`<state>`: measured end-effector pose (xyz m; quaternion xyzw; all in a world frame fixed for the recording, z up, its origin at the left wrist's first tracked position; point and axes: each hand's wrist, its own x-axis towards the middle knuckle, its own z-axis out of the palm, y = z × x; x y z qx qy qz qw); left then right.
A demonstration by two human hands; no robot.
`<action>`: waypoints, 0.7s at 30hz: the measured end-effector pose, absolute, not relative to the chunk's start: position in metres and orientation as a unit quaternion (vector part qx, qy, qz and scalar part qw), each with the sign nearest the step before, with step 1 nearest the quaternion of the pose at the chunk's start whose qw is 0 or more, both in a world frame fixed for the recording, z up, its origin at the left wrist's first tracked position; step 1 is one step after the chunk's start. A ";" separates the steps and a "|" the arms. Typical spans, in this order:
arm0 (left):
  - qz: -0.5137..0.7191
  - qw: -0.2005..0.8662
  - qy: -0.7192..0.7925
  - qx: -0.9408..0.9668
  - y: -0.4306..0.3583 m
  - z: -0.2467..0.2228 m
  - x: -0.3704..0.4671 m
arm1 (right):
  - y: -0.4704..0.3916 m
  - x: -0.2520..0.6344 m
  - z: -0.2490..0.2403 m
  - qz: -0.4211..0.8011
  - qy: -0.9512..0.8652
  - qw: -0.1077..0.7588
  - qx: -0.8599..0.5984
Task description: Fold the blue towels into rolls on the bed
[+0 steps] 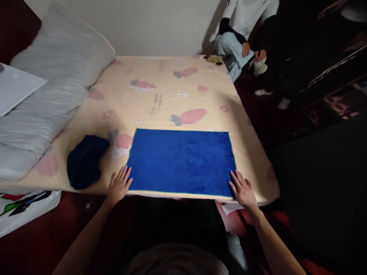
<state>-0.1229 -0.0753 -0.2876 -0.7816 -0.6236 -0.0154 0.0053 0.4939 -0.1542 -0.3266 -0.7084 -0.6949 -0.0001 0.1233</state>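
Note:
A blue rectangular cloth (183, 162) with a thin green edge lies spread out flat near the front edge of the bed (160, 91). My left hand (119, 185) rests at its lower left corner, fingers stretched out, the fingertips touching the cloth's left side. At the lower right corner my right hand (242, 189) lies with its fingers apart, the fingertips on the cloth's right border. Neither hand grips anything. A crumpled dark blue cloth (86, 162) sits to the left of my left hand, apart from it.
A large grey cushion or folded bedding (57, 72) fills the left side, with a white board (17, 89) on it. A person (243, 34) sits beyond the far right corner, near a small brownish object (214, 59). A plastic bag (28, 210) is below the left edge.

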 end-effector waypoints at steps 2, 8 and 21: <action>-0.022 0.016 -0.612 -0.790 -0.080 -0.284 -0.112 | -0.154 0.481 -0.322 -0.025 -0.683 0.126 -0.719; -0.038 -0.022 -0.509 -0.859 -0.083 -0.284 0.014 | -0.118 0.331 -0.303 0.021 -0.777 0.166 -0.607; -0.031 -0.015 -0.619 -0.785 -0.071 -0.307 -0.035 | -0.130 0.392 -0.331 -0.003 -0.700 0.154 -0.697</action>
